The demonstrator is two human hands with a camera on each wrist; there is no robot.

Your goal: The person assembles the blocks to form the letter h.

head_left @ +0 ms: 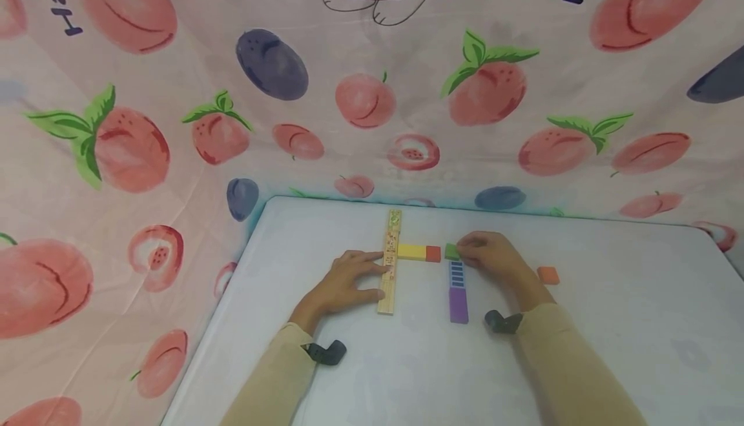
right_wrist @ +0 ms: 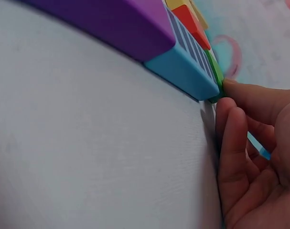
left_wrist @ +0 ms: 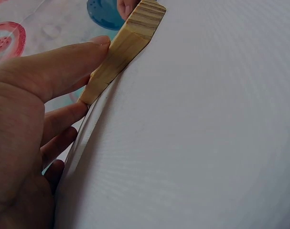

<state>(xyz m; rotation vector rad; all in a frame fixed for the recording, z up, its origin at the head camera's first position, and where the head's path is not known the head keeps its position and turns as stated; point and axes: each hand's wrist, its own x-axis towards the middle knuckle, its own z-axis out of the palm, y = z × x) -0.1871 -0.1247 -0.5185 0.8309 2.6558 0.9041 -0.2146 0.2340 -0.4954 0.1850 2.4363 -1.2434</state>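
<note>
My left hand [head_left: 344, 282] lies at the left side of a long wooden strip [head_left: 386, 297] with printed patterns. In the left wrist view, the thumb and fingertips touch the edge of the pale wood [left_wrist: 121, 52]; the fingers are fairly straight. A yellow block [head_left: 411, 252] extends right from the strip, with a red block [head_left: 433, 254] at its end. My right hand [head_left: 494, 255] pinches a small green block [head_left: 451, 251] at the top of a blue striped block [head_left: 457, 273]. Below that lies a purple block [head_left: 458, 305]. A gap separates the red and green blocks.
An orange square block [head_left: 548, 275] lies right of my right forearm. The white tabletop [head_left: 407, 374] meets a fruit-printed cloth [head_left: 325, 116] at the back and left. Dark wrist devices [head_left: 327, 352] are on both sleeves.
</note>
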